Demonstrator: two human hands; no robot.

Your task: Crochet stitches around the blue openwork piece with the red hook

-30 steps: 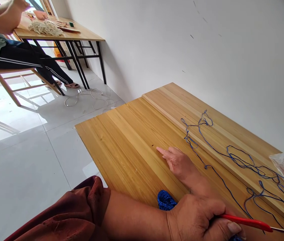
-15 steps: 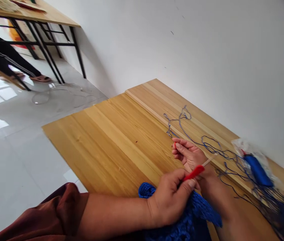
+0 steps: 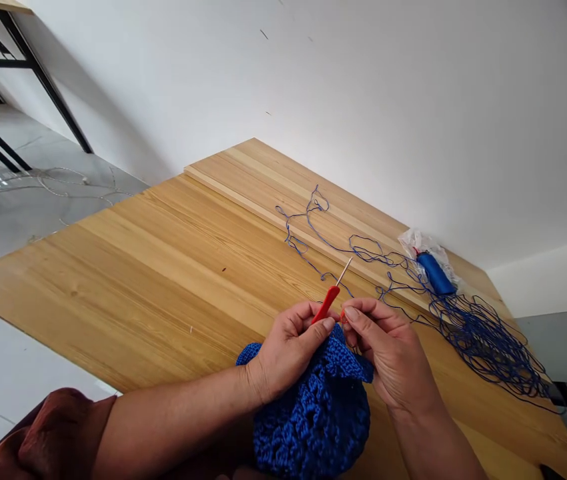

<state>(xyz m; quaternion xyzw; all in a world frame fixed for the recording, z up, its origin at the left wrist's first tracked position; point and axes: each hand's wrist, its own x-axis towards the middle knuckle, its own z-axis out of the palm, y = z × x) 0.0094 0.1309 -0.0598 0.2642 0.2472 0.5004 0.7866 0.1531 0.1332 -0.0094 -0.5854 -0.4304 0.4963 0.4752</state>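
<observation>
Head view: far table's black legs (image 3: 46,81) sit at the left edge, well left of the fingers. Camera has swung right since 1.0 s ago, when that table and a seated person filled the upper left. Clear cord (image 3: 66,195) on the floor beyond the worktop (image 3: 128,280), well left of the fingers too.

Left hand (image 3: 286,353): fingers closed on the red handle of a hook (image 3: 326,305), thumb on top. Metal tip now points up and right, away from the fingers; 1.0 s ago it pointed right and slightly down.

Blue crochet piece (image 3: 313,427) hangs below and between both hands' fingers, top edge right at them. More of it shows than 0.5 s ago.

Small red bit (image 3: 343,317) at that edge, just right of the left thumb. Right hand (image 3: 393,357): thumb and forefinger nearly closed, pinching the bit; exact grip hidden. 0.5 s ago it held the bit farther from the left fingers; 1.0 s ago it was out over the wood, forefinger extended.

Right of the fingers, farther back: blue cylinder (image 3: 436,275) against a clear plastic bag (image 3: 416,241), then a dark blue yarn heap (image 3: 488,350), now fully in frame.
</observation>
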